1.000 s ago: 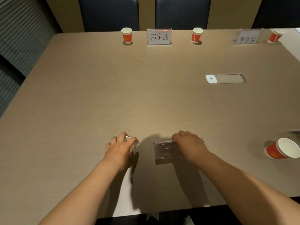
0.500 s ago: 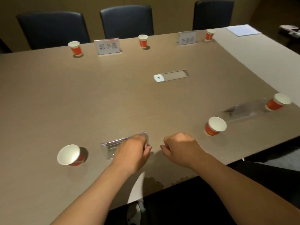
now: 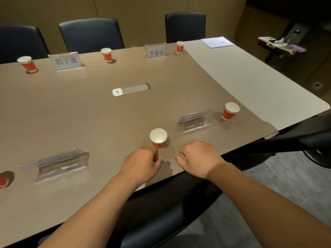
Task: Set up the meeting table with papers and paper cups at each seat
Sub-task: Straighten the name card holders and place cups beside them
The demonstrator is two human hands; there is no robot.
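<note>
A red paper cup (image 3: 158, 137) with a white inside stands near the table's front edge. My left hand (image 3: 141, 163) hovers just behind it with curled fingers, holding nothing. A little to the right, my right hand (image 3: 197, 158) is also curled and empty. A second cup (image 3: 230, 111) stands beside a clear name holder (image 3: 196, 119). Another clear holder (image 3: 59, 163) sits at the left, with a cup (image 3: 2, 179) cut off by the frame edge. Three cups (image 3: 27, 63), (image 3: 106, 54), (image 3: 180, 47) stand along the far side. Sheets of paper (image 3: 217, 42) lie at the far right corner.
Two printed name cards (image 3: 65, 60), (image 3: 155, 51) stand at the far seats, with dark chairs (image 3: 91, 34), (image 3: 185, 26) behind. A socket panel (image 3: 131, 89) is set in the table (image 3: 89, 113). Black chairs (image 3: 170, 203), (image 3: 313, 138) sit at the near edge. A cluttered side table (image 3: 281, 43) stands far right.
The view swung right. My left hand let go of a cup, then left the clear holder; my right hand left that holder too. Both moved right along the near edge.
</note>
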